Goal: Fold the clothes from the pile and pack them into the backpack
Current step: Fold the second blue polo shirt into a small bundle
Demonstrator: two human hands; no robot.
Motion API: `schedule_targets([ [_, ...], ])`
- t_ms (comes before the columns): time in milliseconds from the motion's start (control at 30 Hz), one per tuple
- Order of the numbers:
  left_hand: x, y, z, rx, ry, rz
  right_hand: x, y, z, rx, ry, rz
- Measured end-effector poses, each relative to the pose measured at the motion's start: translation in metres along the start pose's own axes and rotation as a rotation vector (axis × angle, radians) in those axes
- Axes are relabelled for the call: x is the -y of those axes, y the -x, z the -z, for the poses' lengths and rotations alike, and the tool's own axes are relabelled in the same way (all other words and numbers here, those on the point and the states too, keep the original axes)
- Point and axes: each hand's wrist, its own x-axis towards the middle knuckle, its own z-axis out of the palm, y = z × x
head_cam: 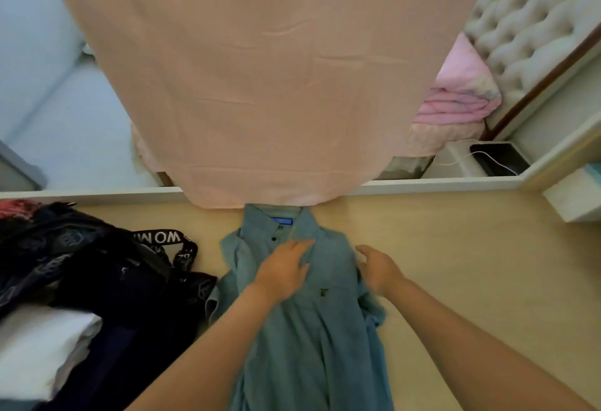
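A teal polo shirt (312, 329) lies face up on the pale wooden surface (471, 264), collar towards the bed. My left hand (284, 269) rests flat on its chest below the buttons, fingers straight. My right hand (377, 267) hovers at the shirt's right shoulder edge, fingers loosely curved, holding nothing. To the left sits the black patterned backpack (81, 264) with a lettered strap. A pile of clothes (42, 342), white and dark pieces, lies at the lower left.
A bed with a peach sheet (253, 79) runs away from me, with a pink blanket (455, 98) and a tufted headboard (533, 20) on the right. A dark tablet with a white cable (500, 158) lies on a ledge.
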Motion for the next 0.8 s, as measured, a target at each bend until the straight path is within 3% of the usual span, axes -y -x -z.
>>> schedule_targets([
  [133,0.008,-0.012,-0.024,0.203,-0.186,-0.019,-0.003,-0.013,-0.009,0.109,0.212,-0.107],
  [200,0.015,-0.015,-0.032,0.228,-0.261,-0.006,-0.007,-0.018,-0.013,0.103,0.263,-0.152],
  [367,0.024,-0.027,-0.042,0.138,-0.193,0.163,-0.004,-0.024,-0.003,-0.189,-0.177,0.016],
  [533,0.018,-0.038,-0.045,0.089,-0.166,0.181,-0.027,-0.023,0.049,-0.501,0.383,-0.078],
  [633,0.012,-0.032,-0.048,-0.004,-0.209,0.142,-0.046,-0.026,0.061,-0.572,0.664,-0.183],
  [733,0.007,-0.014,-0.054,-0.219,-0.369,0.247,-0.047,-0.031,0.034,-0.495,0.625,0.013],
  [800,0.01,-0.003,-0.06,-0.147,-0.431,0.357,-0.033,-0.03,0.005,-0.314,0.564,0.222],
])
